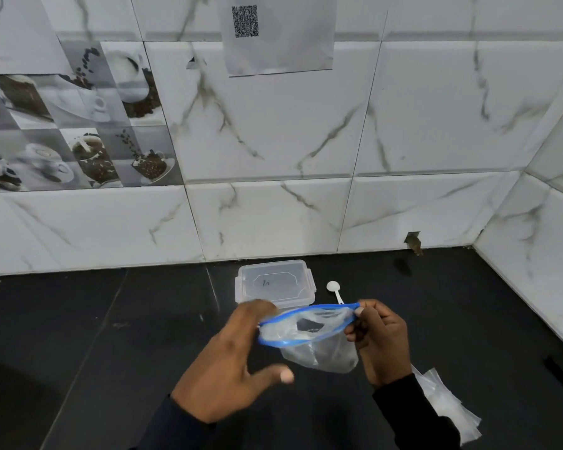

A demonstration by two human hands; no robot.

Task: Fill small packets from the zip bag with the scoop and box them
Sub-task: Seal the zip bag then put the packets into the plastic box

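Black counter (111, 336), marble-tiled wall (273, 131) — zip bag (322, 355)

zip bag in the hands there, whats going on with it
A person holds a clear, blue-rimmed zip bag above the dark counter, its mouth open. The right hand pinches the mouth's right end. The left hand is at the left end, too blurred to read its grip. The white scoop lies untouched on the counter beside a lidded clear box near the wall. A pile of small packets lies by the right sleeve.
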